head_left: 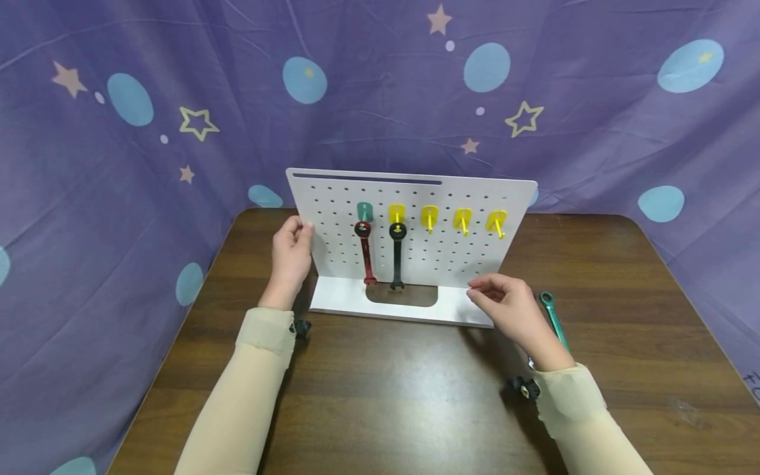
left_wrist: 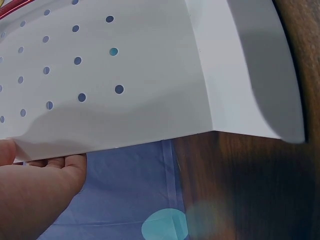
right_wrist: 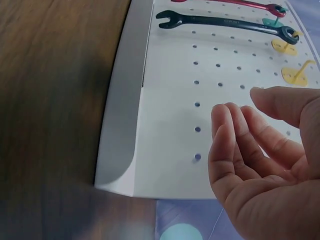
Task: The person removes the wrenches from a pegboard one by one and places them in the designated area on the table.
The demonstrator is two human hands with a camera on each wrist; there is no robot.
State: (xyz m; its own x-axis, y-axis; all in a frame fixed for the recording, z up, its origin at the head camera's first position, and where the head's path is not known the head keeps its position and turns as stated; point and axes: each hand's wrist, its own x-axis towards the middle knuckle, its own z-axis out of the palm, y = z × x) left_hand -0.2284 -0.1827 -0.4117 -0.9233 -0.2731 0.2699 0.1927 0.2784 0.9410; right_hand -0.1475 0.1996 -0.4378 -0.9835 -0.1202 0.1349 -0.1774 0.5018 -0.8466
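A white pegboard (head_left: 410,257) stands upright on its flat base (head_left: 338,298). My left hand (head_left: 292,254) pinches its left edge, thumb on the front and fingers behind, as the left wrist view shows. A red combination wrench (head_left: 367,257) hangs by its ring end on a green hook (head_left: 365,210). Beside it a black combination wrench (head_left: 398,260) hangs from a yellow hook (head_left: 396,212). Just in front of the board's lower right part is my right hand (head_left: 510,309), its fingers loosely bent and nothing between them and the thumb (right_wrist: 280,102).
Three more yellow hooks (head_left: 462,220) continue the row to the right. A green ratcheting wrench (head_left: 553,316) lies on the wooden table (head_left: 392,389) behind my right wrist, which partly covers it. A shiny metal end (head_left: 531,362) peeks out there. A purple patterned cloth (head_left: 380,86) hangs behind.
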